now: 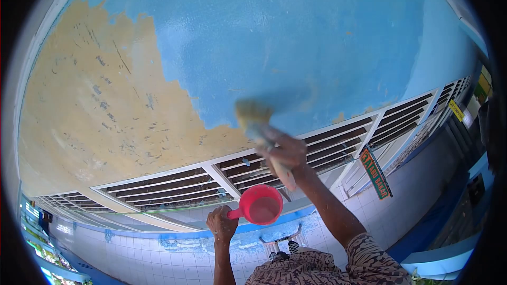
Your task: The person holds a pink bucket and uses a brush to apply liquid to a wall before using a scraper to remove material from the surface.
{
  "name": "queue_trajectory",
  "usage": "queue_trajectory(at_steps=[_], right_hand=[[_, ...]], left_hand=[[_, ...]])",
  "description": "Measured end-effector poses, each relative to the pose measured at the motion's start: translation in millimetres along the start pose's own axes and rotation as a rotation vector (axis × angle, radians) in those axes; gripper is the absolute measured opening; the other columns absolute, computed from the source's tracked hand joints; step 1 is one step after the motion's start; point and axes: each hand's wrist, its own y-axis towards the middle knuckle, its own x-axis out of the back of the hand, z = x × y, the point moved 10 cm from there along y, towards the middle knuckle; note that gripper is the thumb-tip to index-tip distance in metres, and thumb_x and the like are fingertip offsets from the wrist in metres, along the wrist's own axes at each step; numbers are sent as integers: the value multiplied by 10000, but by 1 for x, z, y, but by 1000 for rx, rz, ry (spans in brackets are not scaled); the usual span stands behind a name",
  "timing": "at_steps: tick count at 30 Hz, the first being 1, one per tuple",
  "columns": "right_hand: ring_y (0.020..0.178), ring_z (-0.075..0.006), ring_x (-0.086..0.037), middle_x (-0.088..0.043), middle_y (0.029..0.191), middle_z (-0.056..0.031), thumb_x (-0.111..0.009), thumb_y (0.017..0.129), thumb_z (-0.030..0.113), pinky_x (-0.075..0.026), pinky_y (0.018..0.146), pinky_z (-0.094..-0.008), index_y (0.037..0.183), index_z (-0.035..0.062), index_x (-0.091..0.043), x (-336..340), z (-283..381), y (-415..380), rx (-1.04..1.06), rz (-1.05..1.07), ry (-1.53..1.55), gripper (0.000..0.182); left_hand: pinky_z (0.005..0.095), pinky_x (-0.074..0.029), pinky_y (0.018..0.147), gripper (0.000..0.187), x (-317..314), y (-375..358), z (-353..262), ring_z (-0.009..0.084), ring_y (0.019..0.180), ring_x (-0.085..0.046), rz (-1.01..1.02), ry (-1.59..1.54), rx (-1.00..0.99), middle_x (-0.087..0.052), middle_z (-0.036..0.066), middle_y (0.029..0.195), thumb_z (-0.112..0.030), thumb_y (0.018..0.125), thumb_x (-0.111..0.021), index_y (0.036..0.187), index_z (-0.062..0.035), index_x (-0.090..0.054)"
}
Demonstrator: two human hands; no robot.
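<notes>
A wide paintbrush (253, 113) is gripped by its handle in my right hand (288, 152), its bristles up against the lower part of the wall and blurred by motion. My left hand (222, 224), fingers wrapped round the handle, holds a red plastic dipper (261, 204) below the brush. The inside of the dipper looks pinkish red. Fresh blue paint (296, 37) covers the middle and right of the surface above. To the left, the bare yellowish part (100, 111) shows grey scuffs and scratches, with a ragged border against the blue.
White-framed louvres (169, 190) run beneath the painted surface. A green and red hanging sign (375, 173) juts out at the right, with a yellow sign (456, 111) farther off. White tiles (174, 256) lie below; a small stool-like frame (282, 237) stands near my feet.
</notes>
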Motion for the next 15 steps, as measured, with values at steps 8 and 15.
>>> queue_trajectory(at_steps=[8, 15], right_hand=[[848, -176, -715, -739, 1092, -152, -751, 846, -2, -579, 723, -304, 992, 2, -724, -14, 29, -137, -808, -7, 640, 148], [733, -148, -710, -753, 827, -89, -813, 812, 138, -562, 664, -313, 975, -6, -737, -49, 47, -215, -1092, 567, 239, 230]], left_hand=[[468, -481, 636, 265, -11, -17, 6, 348, 691, -663, 109, 8, 193, -657, 89, 710, -308, 758, -808, 709, -103, -648], [453, -485, 631, 159, -20, -39, 0, 319, 687, -673, 108, 43, 154, -667, 83, 716, -233, 760, -767, 718, -117, -667]])
